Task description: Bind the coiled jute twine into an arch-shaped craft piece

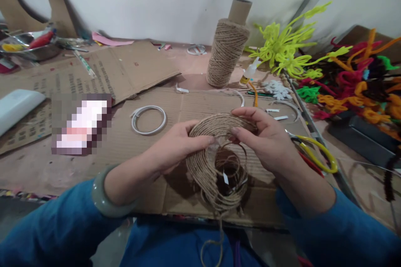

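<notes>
Between my two hands is a ring wound with brown jute twine (pixel 200 171), tilted above the cardboard on the table. My left hand (pixel 184 144) grips its upper left side, with the thumb lying over the strands. At the upper right, my right hand (pixel 255 131) pinches the ring's edge between thumb and fingers. Rows of twine lie side by side along the ring, and thin loose strands curl in its open centre. A small white strip (pixel 226 178) shows there. From the ring's bottom a loose twine tail (pixel 221 233) hangs down toward my lap.
A large twine spool (pixel 228 50) stands at the back beside a small glue bottle (pixel 249 71). A coiled white strip (pixel 148 120) lies left of my hands. Yellow-handled scissors (pixel 319 154) rest at right, near colourful pipe-cleaner flowers (pixel 360 79). A blurred phone (pixel 82 124) lies at left.
</notes>
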The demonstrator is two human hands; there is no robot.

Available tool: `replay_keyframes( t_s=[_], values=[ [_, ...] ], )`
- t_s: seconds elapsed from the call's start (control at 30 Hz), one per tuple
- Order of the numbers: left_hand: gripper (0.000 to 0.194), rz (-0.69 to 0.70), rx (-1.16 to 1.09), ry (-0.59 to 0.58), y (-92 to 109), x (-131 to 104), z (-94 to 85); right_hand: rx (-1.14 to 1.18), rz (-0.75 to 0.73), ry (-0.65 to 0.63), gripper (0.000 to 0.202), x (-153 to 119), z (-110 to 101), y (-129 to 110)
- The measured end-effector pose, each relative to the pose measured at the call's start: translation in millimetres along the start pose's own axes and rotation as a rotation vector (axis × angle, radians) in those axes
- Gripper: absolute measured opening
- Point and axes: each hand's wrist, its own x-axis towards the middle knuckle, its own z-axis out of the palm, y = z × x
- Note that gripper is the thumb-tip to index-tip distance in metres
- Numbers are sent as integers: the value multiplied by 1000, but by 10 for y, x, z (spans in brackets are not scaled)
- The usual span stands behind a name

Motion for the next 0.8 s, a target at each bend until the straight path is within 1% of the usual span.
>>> replay_keyframes(
  t_s=[0.07, 0.17, 0.27, 0.33, 0.37, 0.4, 0.47, 0.6, 0.8],
  values=[
    [30, 32, 0, 15, 2, 8, -14, 18, -5, 30, 31, 23, -13, 17],
    [28, 65, 41, -8, 4, 2, -41, 86, 23, 3, 34, 52, -58, 9],
    [29, 49, 106, -27, 4, -12, -56, 128, 90, -115, 40, 55, -106, -14],
    [31, 25, 123, -27, 3, -15, -56, 98, 123, -190, 40, 47, -121, -16],
    [31, 21, 109, -28, 3, -15, -53, 83, 130, -205, 40, 44, -123, -13],
    [31, 23, 87, -27, 2, -12, -50, 78, 128, -192, 39, 43, -121, -8],
    [31, 39, 52, -22, 1, -5, -43, 100, 115, -129, 40, 51, -112, 6],
    [33, 66, 60, -3, 7, 4, -33, 177, 94, -23, 42, 80, -85, 24],
    [36, 95, 81, 34, 26, -4, -28, 163, 89, 10, 43, 82, -54, 40]
  ],
)
